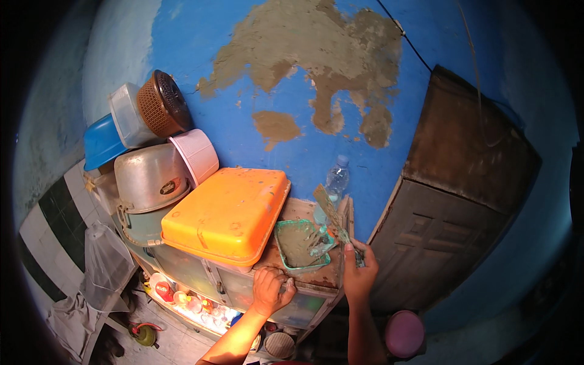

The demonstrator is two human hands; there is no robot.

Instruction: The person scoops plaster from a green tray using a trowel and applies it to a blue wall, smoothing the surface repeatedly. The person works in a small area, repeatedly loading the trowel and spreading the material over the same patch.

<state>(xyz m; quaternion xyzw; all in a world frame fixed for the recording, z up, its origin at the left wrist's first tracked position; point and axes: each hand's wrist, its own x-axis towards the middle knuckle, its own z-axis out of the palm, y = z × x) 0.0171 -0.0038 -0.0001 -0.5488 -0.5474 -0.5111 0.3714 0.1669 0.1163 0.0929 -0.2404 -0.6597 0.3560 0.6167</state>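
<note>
My right hand [359, 274] grips a narrow trowel [330, 211], its blade smeared with grey-brown mortar and tilted up to the left. Just left of it, a green square tub [278, 240] holds wet mortar [298, 243] on top of a low cabinet. Near the tub, at the cabinet's front edge, is my left hand [272, 291] with its fingers curled in; whether anything is inside them is hidden. Above, the blue wall [231, 128] carries a large patch of grey-brown mortar [286, 36] with smaller patches below it.
An orange lidded box [228, 210] covers much of the cabinet top [322, 277]. Left of it are stacked a metal pot [149, 176], a pink bucket [198, 158] and a brown basket [158, 106]. A plastic bottle [338, 175] stands against the wall. A tall dark cupboard [450, 225] is at the right.
</note>
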